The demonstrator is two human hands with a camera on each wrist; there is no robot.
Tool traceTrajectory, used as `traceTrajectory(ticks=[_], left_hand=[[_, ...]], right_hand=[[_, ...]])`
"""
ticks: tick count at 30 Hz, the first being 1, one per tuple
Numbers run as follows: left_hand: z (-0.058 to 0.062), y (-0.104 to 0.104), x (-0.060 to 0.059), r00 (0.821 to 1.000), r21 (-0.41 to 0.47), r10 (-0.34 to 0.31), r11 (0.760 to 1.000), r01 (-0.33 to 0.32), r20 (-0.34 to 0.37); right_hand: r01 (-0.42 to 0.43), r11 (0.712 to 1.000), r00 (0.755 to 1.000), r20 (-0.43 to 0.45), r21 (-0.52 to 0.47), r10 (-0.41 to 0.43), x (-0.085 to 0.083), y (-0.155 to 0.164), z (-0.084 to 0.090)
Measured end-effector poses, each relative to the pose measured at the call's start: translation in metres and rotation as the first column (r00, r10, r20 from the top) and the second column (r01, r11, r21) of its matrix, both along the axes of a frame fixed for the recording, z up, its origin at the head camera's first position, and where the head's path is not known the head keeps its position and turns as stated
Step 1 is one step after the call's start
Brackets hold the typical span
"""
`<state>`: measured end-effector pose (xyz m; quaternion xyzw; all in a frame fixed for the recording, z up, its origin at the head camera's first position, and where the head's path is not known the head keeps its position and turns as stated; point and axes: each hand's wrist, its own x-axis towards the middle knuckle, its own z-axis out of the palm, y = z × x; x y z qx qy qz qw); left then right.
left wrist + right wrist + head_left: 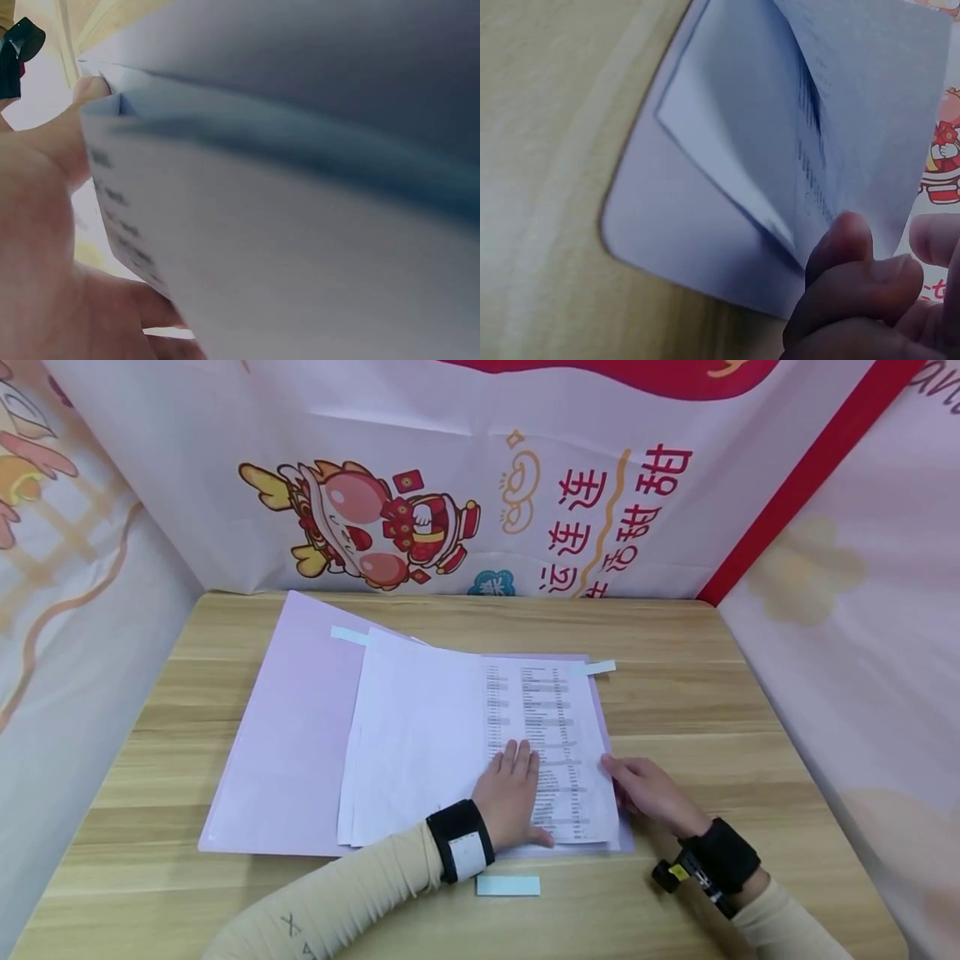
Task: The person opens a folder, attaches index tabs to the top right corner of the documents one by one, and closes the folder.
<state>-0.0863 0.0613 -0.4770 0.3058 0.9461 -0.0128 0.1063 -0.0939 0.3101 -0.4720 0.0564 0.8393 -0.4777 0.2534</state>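
Observation:
A pale purple folder [292, 727] lies spread on the wooden table, with a stack of white paper sheets [420, 718] on it. The sheets' right part carries printed columns. My left hand [510, 793] rests on the printed part, fingers straight and pointing away from me. At the right edge of the paper my right hand [652, 789] pinches the sheet between thumb and fingers. In the right wrist view the sheet [877, 97] bends up from the folder [652, 217] beneath. The left wrist view shows curved paper [300, 247] beside the left hand [45, 210].
Pale blue strips stick out at the paper's top, a left strip [348, 635] and a right strip [602, 667]. A light blue rectangular piece [507, 886] lies near the front of the table [720, 710]. Printed cloth [450, 410] hangs behind and on both sides.

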Motion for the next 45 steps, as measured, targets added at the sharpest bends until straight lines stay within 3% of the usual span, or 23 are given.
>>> traceTrajectory(ticks=[8,13,21,26,32,37,45], left_hand=[[-0.001,0.0,0.0,1.0,0.021,-0.006,1.0,0.005,0.017],[0.008,0.0,0.007,0.999,0.083,-0.036,0.996,0.032,0.04],[0.021,0.003,0.021,0.997,0.188,-0.067,0.98,0.059,0.04],[0.023,0.004,0.026,0.998,0.233,-0.058,0.971,0.051,0.021],[0.024,0.001,0.027,0.999,0.31,-0.045,0.95,0.036,0.022],[0.03,-0.003,0.027,0.999,0.365,-0.031,0.931,0.016,0.036],[0.042,-0.02,0.032,1.0,0.455,0.002,0.89,-0.016,0.031]], right_hand=[[-0.018,0.999,1.0,-0.008,0.044,0.018,-0.003,-0.005,0.003],[-0.004,0.999,1.0,-0.017,0.033,0.005,-0.004,-0.004,0.005],[-0.012,0.999,0.999,-0.038,-0.04,0.011,-0.008,-0.006,0.021],[-0.01,0.988,0.999,-0.032,-0.157,0.005,-0.01,-0.014,0.03],[0.031,0.957,0.998,-0.038,-0.288,-0.044,-0.01,-0.032,0.041],[0.058,0.946,0.995,-0.055,-0.319,-0.08,-0.009,-0.049,0.052],[0.008,0.951,0.99,-0.134,-0.309,-0.052,-0.011,-0.067,0.068]])
